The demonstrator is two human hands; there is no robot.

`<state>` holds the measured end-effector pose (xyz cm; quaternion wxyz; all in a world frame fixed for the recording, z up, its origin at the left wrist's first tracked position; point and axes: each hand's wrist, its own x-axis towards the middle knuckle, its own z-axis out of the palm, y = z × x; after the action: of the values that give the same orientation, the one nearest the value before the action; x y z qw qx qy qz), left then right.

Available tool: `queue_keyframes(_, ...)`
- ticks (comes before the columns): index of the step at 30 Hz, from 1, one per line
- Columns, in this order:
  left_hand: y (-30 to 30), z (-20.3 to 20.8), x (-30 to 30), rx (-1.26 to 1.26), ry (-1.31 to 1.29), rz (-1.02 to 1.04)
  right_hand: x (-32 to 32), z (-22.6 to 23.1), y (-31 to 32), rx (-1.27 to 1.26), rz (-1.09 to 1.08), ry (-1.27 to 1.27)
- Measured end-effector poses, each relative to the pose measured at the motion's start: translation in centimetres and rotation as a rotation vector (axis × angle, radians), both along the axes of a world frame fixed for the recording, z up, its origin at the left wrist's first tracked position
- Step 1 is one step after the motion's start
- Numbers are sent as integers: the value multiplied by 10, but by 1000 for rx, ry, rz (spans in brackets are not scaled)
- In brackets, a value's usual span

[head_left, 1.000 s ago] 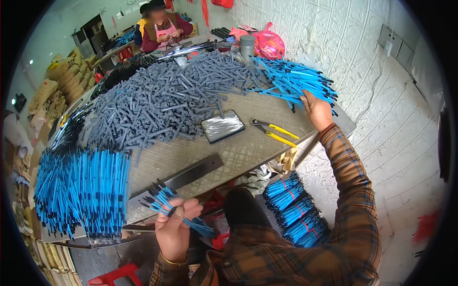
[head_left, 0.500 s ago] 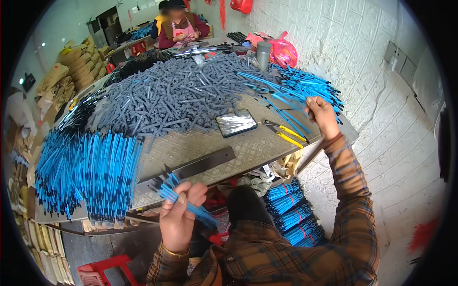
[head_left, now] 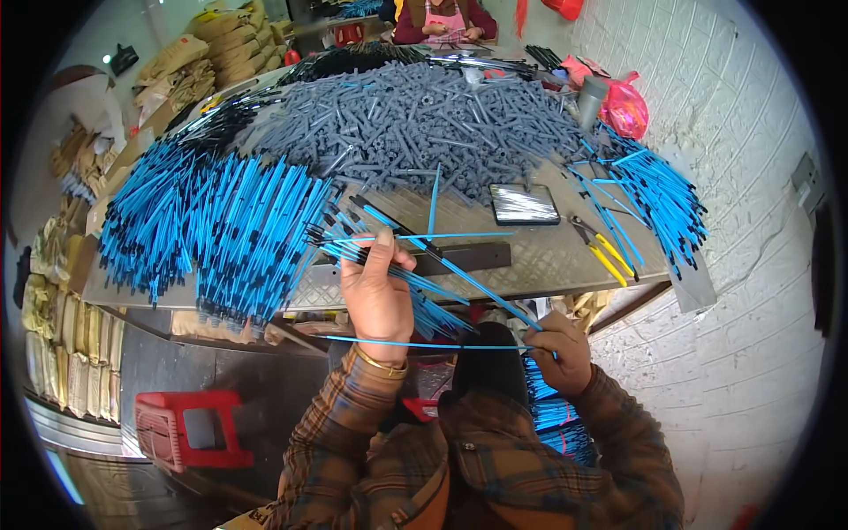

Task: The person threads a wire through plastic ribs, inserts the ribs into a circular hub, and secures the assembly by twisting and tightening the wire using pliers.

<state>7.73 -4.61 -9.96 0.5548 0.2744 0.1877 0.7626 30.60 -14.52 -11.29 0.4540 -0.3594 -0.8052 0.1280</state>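
A bundle of thin blue rods (head_left: 435, 311) with black ends is held in my left hand (head_left: 378, 299), its thumb on top and its fingers closed round the bundle. One rod lies crosswise near the thumb. Lower right, over my lap, my right hand (head_left: 564, 355) pinches the ends of a few more blue rods (head_left: 490, 297). One of these slants up past the left hand; another runs level across my left wrist. Whether they touch the bundle I cannot tell. Many similar rods (head_left: 252, 231) lie in a wide heap left of my left hand.
Grey plastic pieces (head_left: 415, 124) are heaped mid-table. A shallow case of metal pins (head_left: 524, 206), yellow-handled pliers (head_left: 609, 258) and another blue rod pile (head_left: 662, 199) lie to the right. A dark metal bar (head_left: 477, 256) edges the front. Across sits a co-worker (head_left: 446, 22); a red stool (head_left: 199, 428) stands lower left.
My right hand has come down from beside the right pile to over my lap, now with long blue rods. My left hand appears higher, against the table. The whole view has shifted.
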Motion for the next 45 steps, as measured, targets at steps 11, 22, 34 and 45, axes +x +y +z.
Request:
queue_keyframes(11, -12, 15, 1, -212, 204, -57, 17, -4, 1, 118, 42, -110)
queue_keyframes(22, -31, 21, 14, -157, 187, -151, 28, -6, -12, -548, -90, 199)
queue_keyframes(34, -64, 41, -11, 26, 14, -625, 218, -30, 97, -239, -1022, -619)
queue_keyframes(45, -49, 30, 13, -201, 209, -451, 86, 8, 25, 26, -689, -171)
